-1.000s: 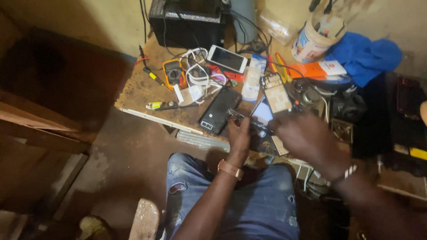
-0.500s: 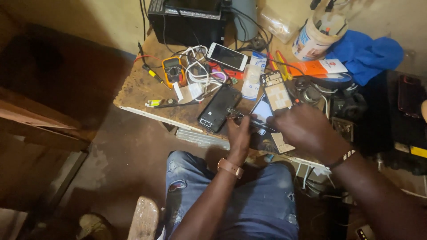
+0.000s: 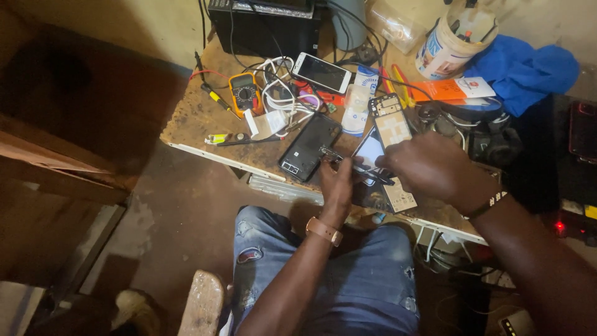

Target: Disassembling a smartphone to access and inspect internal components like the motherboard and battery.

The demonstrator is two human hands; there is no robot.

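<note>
Down at the near edge: blue jeans [image 3: 348,280], ripped at the knee, and a wooden stool corner [image 3: 200,305] beside them. Up from there, left hand [image 3: 339,183], strap at the wrist, fingers closed round slim metal tweezers [image 3: 336,155] whose tips lie over the front edge of the workbench [image 3: 193,118]. Right hand [image 3: 429,165], beaded band at the wrist, curled down over an opened phone [image 3: 373,152]; fingers bent and pressing on it, though whether pinching anything underneath — cannot tell. Opened phone flat on the bench between the two hands, pale screen showing just past the knuckles. Just left of it, touching the tweezers' far end, a black phone back [image 3: 309,146], lying slantwise. Beyond the right hand, a bare phone frame [image 3: 390,121]. Farther left, a yellow multimeter [image 3: 244,94] by a tangle of white cable [image 3: 280,93]. Farther back, a white phone [image 3: 322,72], screen up. Rearmost: a black box [image 3: 267,25], a white tub [image 3: 449,46] of tools, a blue cloth [image 3: 528,71].
</note>
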